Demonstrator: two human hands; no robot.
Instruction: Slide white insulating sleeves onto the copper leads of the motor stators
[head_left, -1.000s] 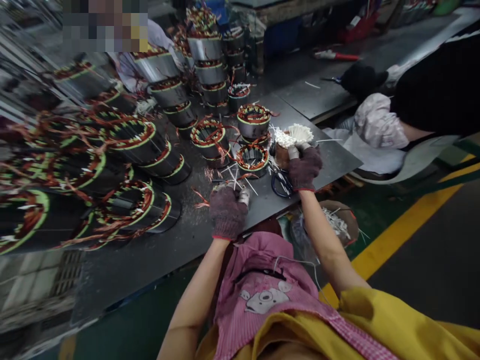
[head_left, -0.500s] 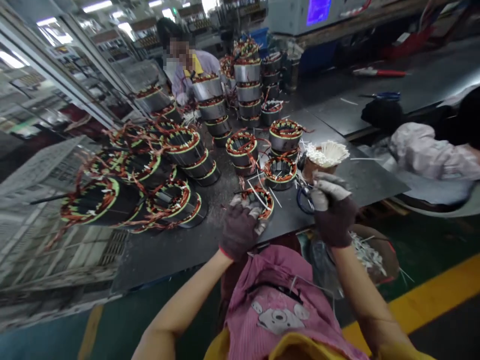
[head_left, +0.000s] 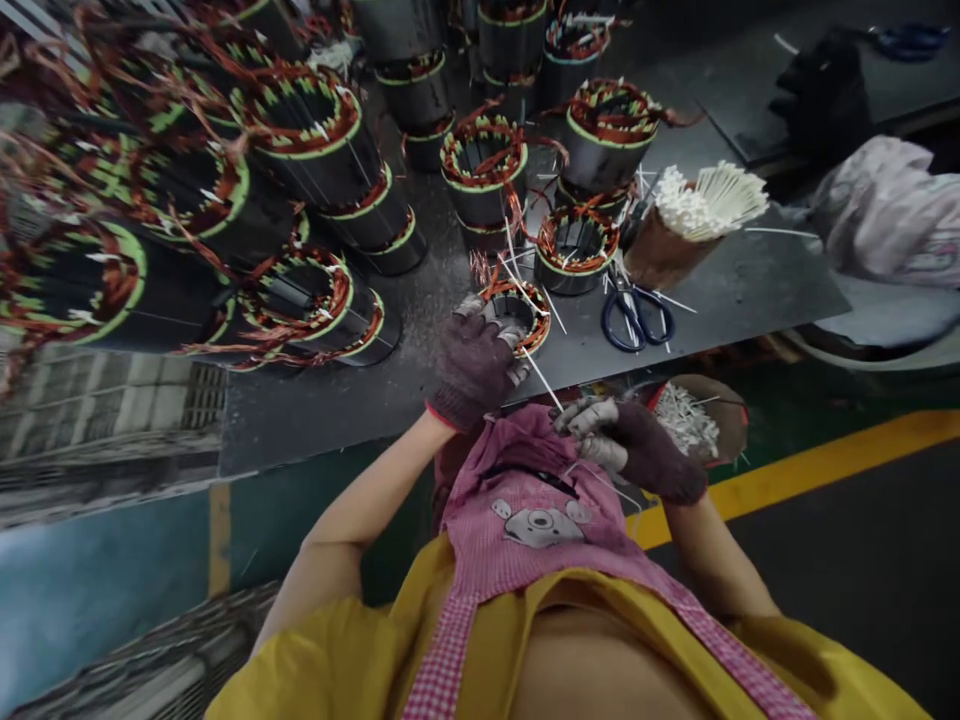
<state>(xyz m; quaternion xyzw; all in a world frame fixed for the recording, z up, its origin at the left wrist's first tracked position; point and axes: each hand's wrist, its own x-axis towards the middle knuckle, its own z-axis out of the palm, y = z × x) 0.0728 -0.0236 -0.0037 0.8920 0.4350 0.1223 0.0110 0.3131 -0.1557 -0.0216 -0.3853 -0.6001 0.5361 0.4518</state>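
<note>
A small motor stator [head_left: 536,330] with copper windings stands near the table's front edge. My left hand [head_left: 476,355], in a dark glove with pale fingertips, is closed on its left rim; some of the fingers are hidden at the bore. A taut white cord [head_left: 543,381] runs from the front of the windings to my right hand [head_left: 611,437]. That hand, gloved alike, pinches the cord just off the table edge, over the pink apron [head_left: 525,470]. Loose white cords also stick up around the stator's far rim.
Blue-handled scissors [head_left: 636,318] lie right of the stator, beside a brown can [head_left: 660,250] full of white cords. Several other stators [head_left: 484,170] stand behind, with stacked ones [head_left: 315,300] at left. Below the edge hangs a container of white scraps [head_left: 731,425].
My right hand has come down and left from beside the brown can, and a cord is now stretched between it and the stator. My left hand stays on the stator. The view has tilted down.
</note>
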